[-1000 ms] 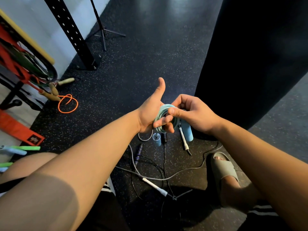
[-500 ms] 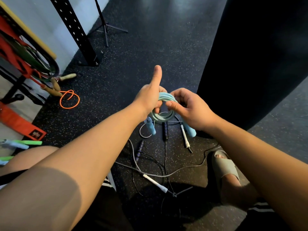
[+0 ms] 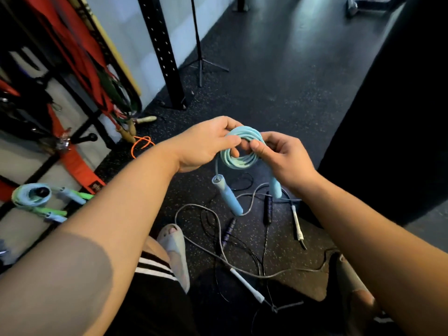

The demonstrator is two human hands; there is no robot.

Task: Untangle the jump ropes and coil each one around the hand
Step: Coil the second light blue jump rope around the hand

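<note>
A light blue jump rope (image 3: 242, 151) is wound into a tight coil, held in the air between both hands. My left hand (image 3: 206, 144) pinches the coil's left side and my right hand (image 3: 278, 156) pinches its right side. Its two blue handles (image 3: 228, 197) hang down below the coil. On the dark floor underneath lies a tangle of thin ropes: a grey rope with white handles (image 3: 247, 286) and a black rope with purple handles (image 3: 268, 209).
A coiled green and blue rope (image 3: 36, 197) lies at the left. An orange rope with wooden handles (image 3: 141, 144) sits by a rack of red bands (image 3: 80, 57). A black perforated post (image 3: 164, 57), a tripod stand (image 3: 200, 57) and my sandalled feet (image 3: 175, 253) are nearby.
The coil has come off my left hand; the raised thumb has folded down and both hands now pinch the coil between them. The view has shifted, showing more of the rack on the left.
</note>
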